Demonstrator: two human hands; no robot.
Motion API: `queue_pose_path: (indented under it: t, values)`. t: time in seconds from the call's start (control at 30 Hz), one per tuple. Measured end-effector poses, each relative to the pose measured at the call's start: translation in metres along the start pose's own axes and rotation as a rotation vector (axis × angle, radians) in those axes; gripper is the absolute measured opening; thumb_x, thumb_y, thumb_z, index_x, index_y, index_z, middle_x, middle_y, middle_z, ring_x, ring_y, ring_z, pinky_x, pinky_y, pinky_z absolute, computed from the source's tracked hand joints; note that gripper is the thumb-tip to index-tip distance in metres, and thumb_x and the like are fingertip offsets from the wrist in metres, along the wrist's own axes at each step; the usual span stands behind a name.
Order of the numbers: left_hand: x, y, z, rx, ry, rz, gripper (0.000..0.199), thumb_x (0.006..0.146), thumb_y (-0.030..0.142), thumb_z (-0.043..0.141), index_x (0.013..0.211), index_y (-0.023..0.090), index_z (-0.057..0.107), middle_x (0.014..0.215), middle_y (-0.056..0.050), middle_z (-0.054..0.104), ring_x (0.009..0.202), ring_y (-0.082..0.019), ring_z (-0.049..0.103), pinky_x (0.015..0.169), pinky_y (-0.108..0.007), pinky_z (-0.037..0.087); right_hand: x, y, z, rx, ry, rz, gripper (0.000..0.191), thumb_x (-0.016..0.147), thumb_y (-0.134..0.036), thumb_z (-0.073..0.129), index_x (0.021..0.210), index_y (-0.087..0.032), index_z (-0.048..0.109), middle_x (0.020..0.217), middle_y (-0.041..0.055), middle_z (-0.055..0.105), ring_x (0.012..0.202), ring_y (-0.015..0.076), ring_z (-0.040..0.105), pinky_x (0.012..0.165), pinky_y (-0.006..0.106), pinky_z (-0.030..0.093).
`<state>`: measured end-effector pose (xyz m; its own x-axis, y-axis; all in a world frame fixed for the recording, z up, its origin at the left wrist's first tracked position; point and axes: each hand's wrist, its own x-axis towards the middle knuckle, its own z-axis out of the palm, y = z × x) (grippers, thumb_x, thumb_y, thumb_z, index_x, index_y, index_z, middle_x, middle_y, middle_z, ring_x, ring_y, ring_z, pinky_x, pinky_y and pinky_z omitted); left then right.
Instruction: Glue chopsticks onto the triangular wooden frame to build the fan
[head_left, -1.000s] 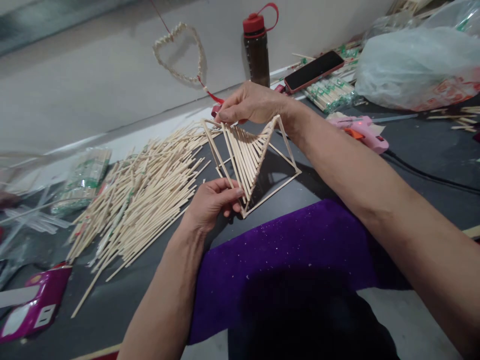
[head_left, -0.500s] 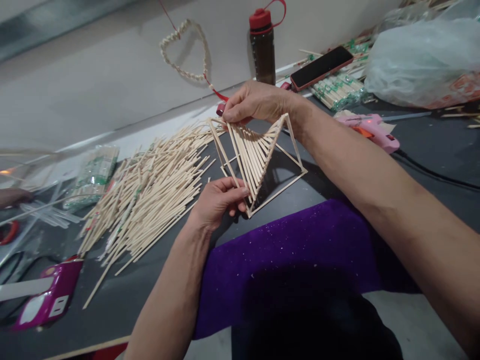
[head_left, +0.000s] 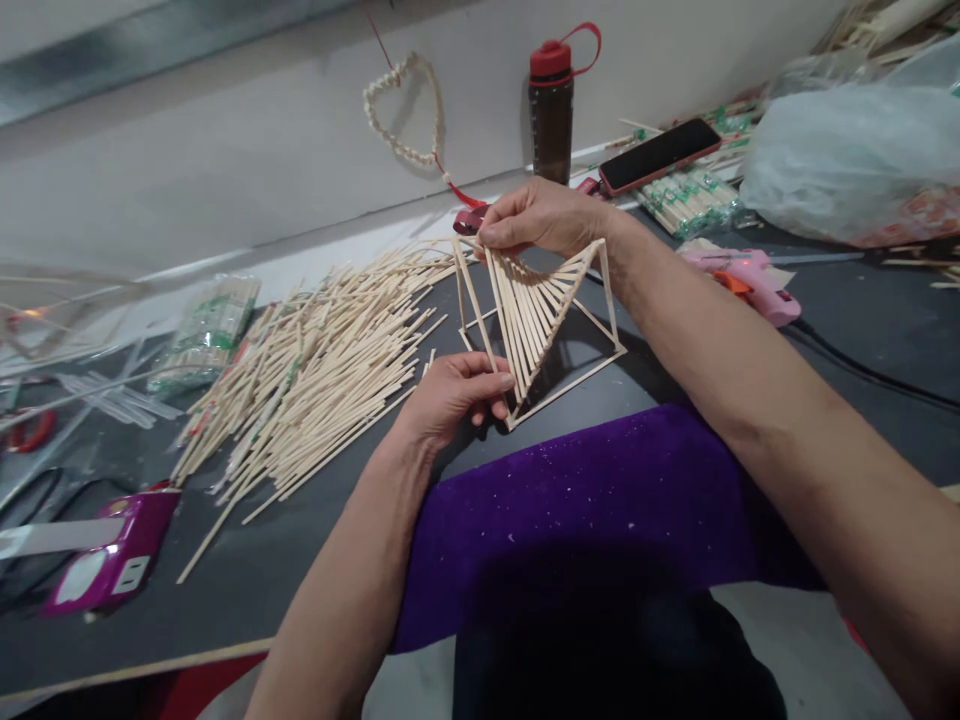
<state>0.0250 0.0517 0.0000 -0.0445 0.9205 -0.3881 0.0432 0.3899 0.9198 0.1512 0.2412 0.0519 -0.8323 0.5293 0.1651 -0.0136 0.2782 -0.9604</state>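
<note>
Left grip (head_left: 466, 393) is nearly closed, thumb and fingers pinching the frame (head_left: 532, 325) near its front lower corner. Right grip (head_left: 529, 218) is drawn in too, thumb and fingertips together on the far upper end of its slanting slats. It sits on the counter (head_left: 225, 600), between the loose sticks (head_left: 322, 390) on the left and the pink glue gun (head_left: 757, 285) on the right.

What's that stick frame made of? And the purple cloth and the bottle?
Stick frame: probably bare wood or bamboo; pale, matte sticks. Purple cloth: perhaps felt or velvet; it looks soft, without shine. Bottle: likely smooth plastic; its dark body seems see-through.
</note>
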Motion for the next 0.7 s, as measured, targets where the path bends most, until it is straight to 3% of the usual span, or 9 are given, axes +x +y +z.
queue_pose_path:
  t: [0.7]
  values:
    - [-0.002, 0.003, -0.001, 0.037, -0.057, -0.039, 0.014, 0.068, 0.026, 0.074, 0.072, 0.014, 0.067, 0.049, -0.001, 0.062, 0.039, -0.006, 0.052, 0.034, -0.015, 0.030, 0.007, 0.011, -0.006, -0.065, -0.055, -0.091, 0.011, 0.084, -0.016, 0.064, 0.076, -0.010, 0.067, 0.059, -0.0029, 0.056, 0.053, 0.0051, 0.044, 0.055, 0.017, 0.038]
